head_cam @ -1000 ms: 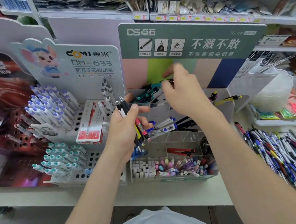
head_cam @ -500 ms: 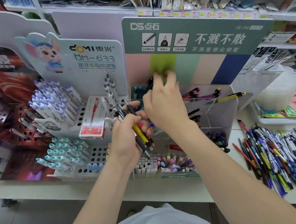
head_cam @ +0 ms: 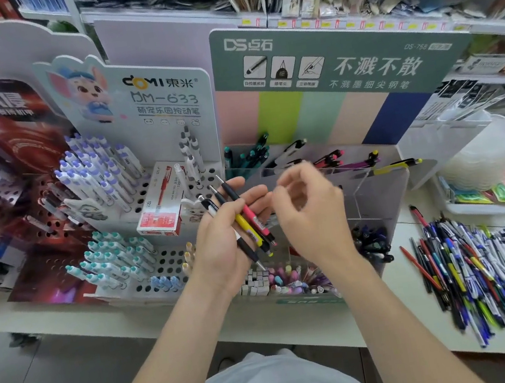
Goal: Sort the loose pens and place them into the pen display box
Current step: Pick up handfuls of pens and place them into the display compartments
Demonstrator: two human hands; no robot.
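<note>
The left hand [head_cam: 228,237] is held palm up in front of the shelf, and its fingers are curled around a small bunch of pens [head_cam: 242,219]. In the bunch there is a pink pen, a yellow pen and some black ones, and their tips point down toward the person. The right hand [head_cam: 310,212] is just beside the left hand, a little blurry, with its fingers bent loosely and spread apart, holding nothing that can be seen. Behind both hands stands the clear plastic pen display box with the green sign on top [head_cam: 385,191]. It has many little slots. Some dark green pens [head_cam: 249,155] stand in the back left slot, and a yellow and black pen [head_cam: 398,165] lies across the right side of the box. Dark blue pens [head_cam: 369,239] sit in a lower slot near the right wrist. Off to the right, on the white shelf [head_cam: 397,271], lies a big messy heap of loose pens in many colours [head_cam: 492,273]. To the left of the box is a white stand with round holes [head_cam: 152,186], with purple and white pens [head_cam: 94,172] standing in it and a red and white pen carton [head_cam: 161,201] resting on it.
</note>
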